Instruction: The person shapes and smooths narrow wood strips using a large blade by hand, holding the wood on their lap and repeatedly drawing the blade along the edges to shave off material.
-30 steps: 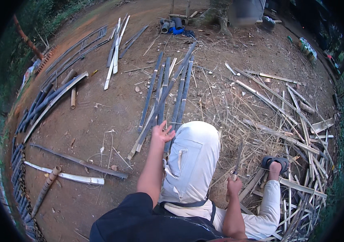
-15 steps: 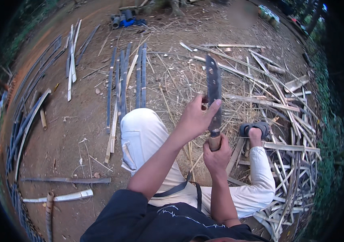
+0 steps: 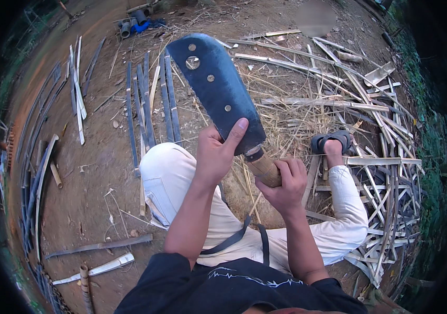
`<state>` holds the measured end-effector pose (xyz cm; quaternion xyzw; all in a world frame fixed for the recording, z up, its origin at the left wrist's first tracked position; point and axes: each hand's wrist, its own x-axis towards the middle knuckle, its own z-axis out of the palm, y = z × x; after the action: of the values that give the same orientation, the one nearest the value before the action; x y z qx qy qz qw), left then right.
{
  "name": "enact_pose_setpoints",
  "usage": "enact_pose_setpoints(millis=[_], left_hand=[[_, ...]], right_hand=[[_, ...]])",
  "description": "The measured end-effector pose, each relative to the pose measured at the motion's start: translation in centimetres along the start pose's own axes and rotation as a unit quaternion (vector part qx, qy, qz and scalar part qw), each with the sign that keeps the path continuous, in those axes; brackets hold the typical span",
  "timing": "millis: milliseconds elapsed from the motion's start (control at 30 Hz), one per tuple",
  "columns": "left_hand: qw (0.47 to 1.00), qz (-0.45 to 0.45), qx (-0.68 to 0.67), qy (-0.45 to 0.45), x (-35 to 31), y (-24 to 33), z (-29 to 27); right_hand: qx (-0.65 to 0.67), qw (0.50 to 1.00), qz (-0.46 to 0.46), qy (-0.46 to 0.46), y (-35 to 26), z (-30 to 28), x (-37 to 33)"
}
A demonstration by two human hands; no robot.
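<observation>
Cleaver held raised in both hands.
Right hand closed around wooden handle; left hand pinching blade base.

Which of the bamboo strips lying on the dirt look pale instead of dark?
The pale strips at upper left, left of the dark strips beyond the knee; they are whitish, the dark ones blue-grey. Another pale piece lies lower left.

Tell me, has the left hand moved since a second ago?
Yes. The left hand has left the bamboo strips on the ground, where it rested, and come up to the back of the knife blade, above the knee.
</observation>
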<state>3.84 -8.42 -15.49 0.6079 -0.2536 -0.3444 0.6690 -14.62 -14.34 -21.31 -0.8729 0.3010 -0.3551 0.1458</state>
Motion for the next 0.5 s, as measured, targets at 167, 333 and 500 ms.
enact_pose_setpoints(millis=[167,333,500], left_hand=[[0.996,0.054,-0.057,-0.053,-1.7,0.3,2.3],[0.988,0.076,-0.106,-0.085,-2.6,1.2,3.1],[0.968,0.087,-0.169,-0.163,-3.0,1.7,3.6]], right_hand=[[0.005,0.991,-0.006,0.131,-0.8,0.6,1.2],[-0.023,0.981,-0.02,0.192,-0.6,1.0,2.0],[-0.024,0.975,-0.015,0.219,-0.5,1.0,2.9]])
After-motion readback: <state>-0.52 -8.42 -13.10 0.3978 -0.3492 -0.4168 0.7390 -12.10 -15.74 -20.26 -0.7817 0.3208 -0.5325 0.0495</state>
